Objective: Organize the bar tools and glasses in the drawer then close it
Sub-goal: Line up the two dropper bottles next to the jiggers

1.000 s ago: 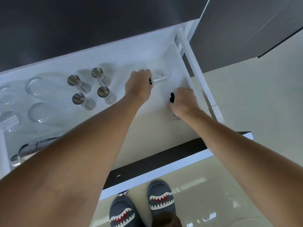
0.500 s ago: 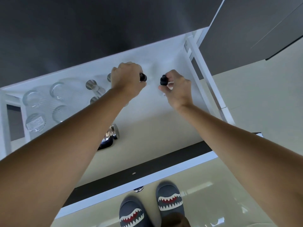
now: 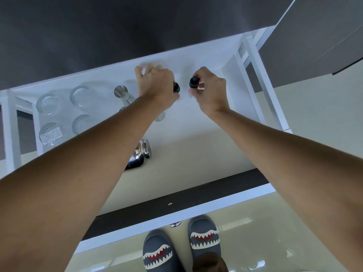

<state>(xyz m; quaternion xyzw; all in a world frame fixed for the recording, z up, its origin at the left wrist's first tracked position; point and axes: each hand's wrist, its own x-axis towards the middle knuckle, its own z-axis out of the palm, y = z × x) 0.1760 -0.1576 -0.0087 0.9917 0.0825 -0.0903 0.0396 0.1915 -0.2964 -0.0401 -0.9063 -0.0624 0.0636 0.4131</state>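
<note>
The white drawer [image 3: 196, 154] stands pulled out below me. My left hand [image 3: 157, 85] grips a small clear bottle with a black cap [image 3: 176, 87] near the drawer's back wall. Beside it my right hand [image 3: 210, 91] holds a second black-capped bottle [image 3: 193, 83]; the two caps face each other, a little apart. Several ribbed glasses [image 3: 80, 97] stand upside down at the back left. A steel jigger [image 3: 120, 92] shows just left of my left wrist; others are hidden under my arm. A shiny metal tool [image 3: 140, 154] lies in the drawer's middle.
The drawer's dark front panel [image 3: 176, 203] with a small knob [image 3: 174, 224] runs across near my feet. My shark-print slippers [image 3: 204, 236] rest on the glossy floor. White drawer rails [image 3: 263, 85] run along the right side. A dark cabinet front rises behind the drawer.
Both hands rose from the drawer's right side with the bottles and moved toward the back wall. The view shifted, and the metal tool came into sight.
</note>
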